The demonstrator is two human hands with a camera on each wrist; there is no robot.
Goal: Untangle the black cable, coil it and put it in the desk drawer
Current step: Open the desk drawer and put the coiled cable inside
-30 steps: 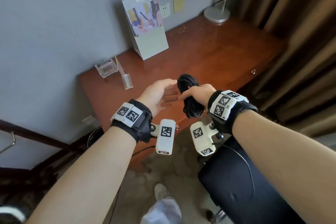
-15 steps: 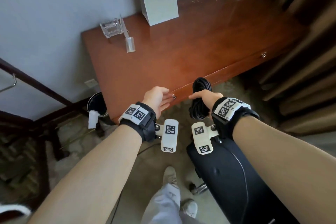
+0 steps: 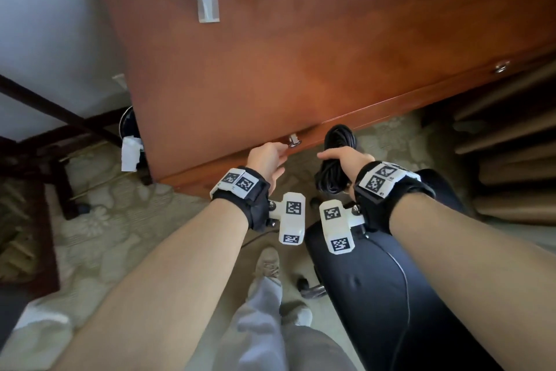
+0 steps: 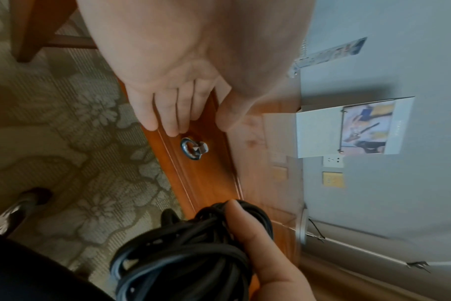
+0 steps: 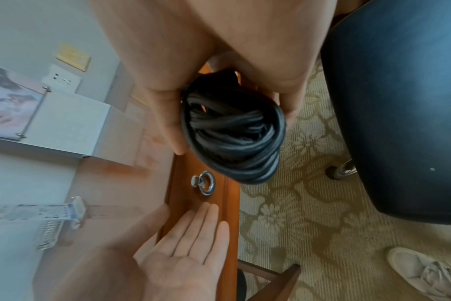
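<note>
A bundle of coiled black cable (image 3: 336, 160) is gripped by the right hand (image 3: 346, 158), thumb on one side and fingers (image 5: 287, 110) curled round the other, and is held in the air just in front of the glossy reddish-brown wooden counter (image 3: 301, 48). The left hand (image 3: 266, 157) is stretched toward the closed wooden drawer front (image 4: 201, 173), its fingers (image 4: 171, 120) straight and close together, holding nothing. Their tips are seen just beside the small silver ring pull (image 4: 193, 149); whether it is touched cannot be told. A black padded chair seat (image 3: 391, 295) is seen under the right forearm, above a patterned beige carpet (image 3: 120, 235).
</note>
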